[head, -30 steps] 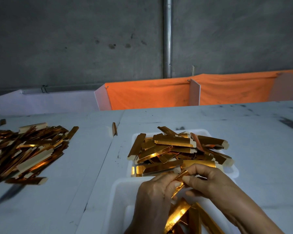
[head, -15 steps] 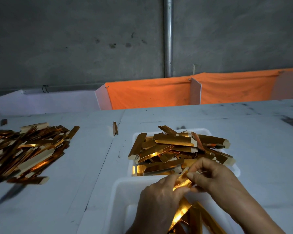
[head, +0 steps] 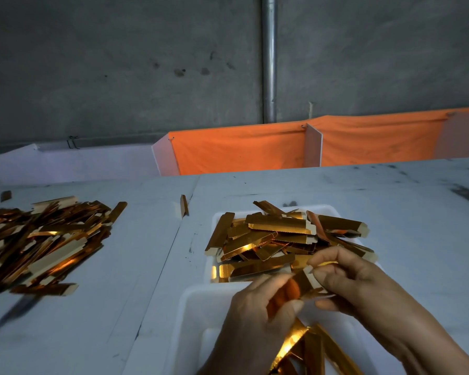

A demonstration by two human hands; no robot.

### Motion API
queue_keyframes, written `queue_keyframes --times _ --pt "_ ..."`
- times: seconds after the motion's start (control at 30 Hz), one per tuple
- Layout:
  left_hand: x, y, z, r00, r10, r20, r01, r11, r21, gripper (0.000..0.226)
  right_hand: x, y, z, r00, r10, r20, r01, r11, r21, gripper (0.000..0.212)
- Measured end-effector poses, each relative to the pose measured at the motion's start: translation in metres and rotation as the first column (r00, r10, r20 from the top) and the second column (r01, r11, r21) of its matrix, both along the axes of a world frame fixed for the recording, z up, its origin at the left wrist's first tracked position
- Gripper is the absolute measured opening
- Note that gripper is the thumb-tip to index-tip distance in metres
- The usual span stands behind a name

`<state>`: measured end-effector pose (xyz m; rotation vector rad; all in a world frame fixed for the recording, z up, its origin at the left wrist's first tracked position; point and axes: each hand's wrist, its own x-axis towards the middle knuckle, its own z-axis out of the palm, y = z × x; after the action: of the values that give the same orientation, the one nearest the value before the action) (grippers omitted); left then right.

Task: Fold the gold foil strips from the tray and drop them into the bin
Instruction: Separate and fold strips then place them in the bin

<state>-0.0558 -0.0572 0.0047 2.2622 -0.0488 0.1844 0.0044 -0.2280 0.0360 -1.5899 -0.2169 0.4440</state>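
Note:
Both hands hold one gold foil strip (head: 302, 282) above the near white bin (head: 190, 315). My left hand (head: 257, 315) grips its lower end. Its upper end, with a pale tab, is pinched by the fingertips of my right hand (head: 347, 280). Several folded gold strips (head: 306, 347) lie inside the bin, partly hidden by my hands. Behind it a white tray (head: 333, 209) is heaped with several gold strips (head: 279, 234).
A large loose pile of gold strips (head: 46, 239) covers the white table (head: 136, 266) at the left. A single strip (head: 184, 205) stands near the table seam. Orange cloth dividers (head: 238, 150) and a grey wall with a metal pipe (head: 268, 58) close off the far side.
The strip between my hands has been lifted and turned, so its pale tab end now shows at my right fingertips. My right hand has shifted slightly right and up.

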Motion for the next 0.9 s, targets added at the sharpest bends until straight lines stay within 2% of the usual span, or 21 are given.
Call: queue_keyframes --times 0.17,0.3,0.4,0.47,0.63,0.9 --pt "-0.005 0.002 0.008 0.998 -0.039 -0.043 0.032 0.989 -0.144 0.026 -0.001 -0.001 0.002 0.999 0.017 0.036 -0.016 0.999 -0.032 0.015" --pt "-0.005 0.004 0.012 0.999 -0.022 -0.035 0.013 0.974 -0.225 0.023 -0.003 -0.002 0.008 0.994 0.101 0.049 -0.101 0.995 -0.019 0.008" --pt "-0.006 0.005 0.011 0.999 -0.017 -0.037 0.007 0.963 -0.270 0.028 -0.005 -0.006 0.012 0.978 0.199 0.065 -0.197 0.980 -0.034 0.017" --pt "-0.006 0.006 0.011 0.999 -0.022 -0.035 0.012 0.960 -0.279 0.028 -0.006 -0.007 0.011 0.971 0.221 0.086 -0.217 0.975 -0.056 0.027" --pt "-0.008 0.007 0.013 0.999 -0.029 -0.016 0.023 0.962 -0.272 0.029 -0.005 -0.006 0.006 0.961 0.200 0.193 -0.181 0.977 -0.114 0.015" --pt "-0.008 0.009 0.010 0.998 -0.067 0.006 0.067 0.979 -0.195 0.032 -0.005 -0.003 0.007 0.964 0.198 0.180 -0.179 0.977 -0.114 0.010"
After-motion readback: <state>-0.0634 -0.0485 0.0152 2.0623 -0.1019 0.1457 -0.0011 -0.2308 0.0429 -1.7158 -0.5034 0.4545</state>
